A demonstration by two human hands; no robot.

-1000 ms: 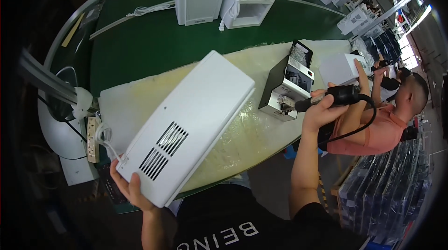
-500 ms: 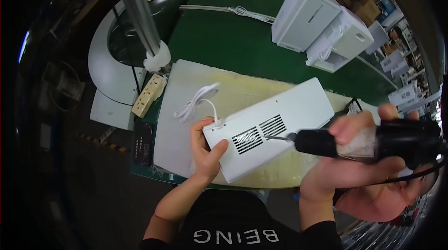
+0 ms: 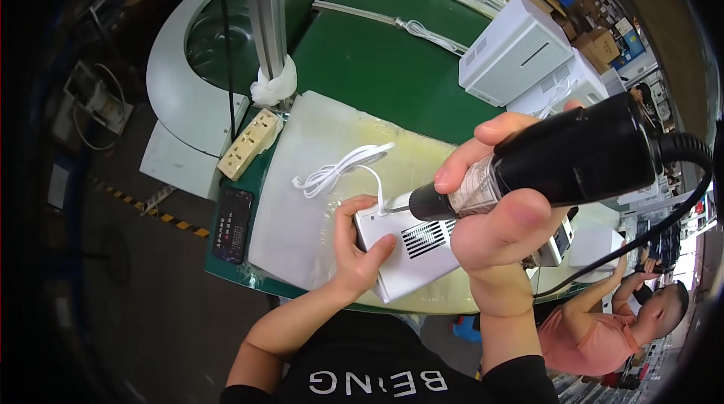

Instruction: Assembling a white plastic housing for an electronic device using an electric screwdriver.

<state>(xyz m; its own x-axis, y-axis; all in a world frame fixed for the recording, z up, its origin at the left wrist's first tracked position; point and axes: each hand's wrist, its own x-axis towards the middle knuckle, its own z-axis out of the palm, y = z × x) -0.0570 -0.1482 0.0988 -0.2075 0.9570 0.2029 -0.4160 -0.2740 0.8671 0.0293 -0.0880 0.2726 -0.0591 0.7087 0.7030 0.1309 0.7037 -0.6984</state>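
A white box-shaped appliance (image 3: 394, 278) with slotted vents lies tilted on a pale foam mat (image 3: 290, 227). My left hand (image 3: 357, 259) grips its left end, thumb on the upper face and fingers around the far edge. From that end runs a white power cord (image 3: 329, 179), bundled on the mat. My right hand (image 3: 507, 234) is wrapped around a black electric screwdriver (image 3: 577, 155) with a trailing cable. Its bit points left and reaches the corner beside the cord's exit; whether it sits in a screw I cannot tell. The hand and tool hide the appliance's right part.
On the left are a cream power strip (image 3: 251, 144), a dark phone-like slab (image 3: 232, 224) and a metal post (image 3: 265, 19). White appliance units (image 3: 516, 53) stand at the far right of the green table (image 3: 369, 50). A person in an orange shirt (image 3: 592, 336) is at right.
The screwdriver has moved left and up from the vents to the corner by the cord. My left hand still holds the appliance. The view has shifted, bringing more of the person at right into sight.
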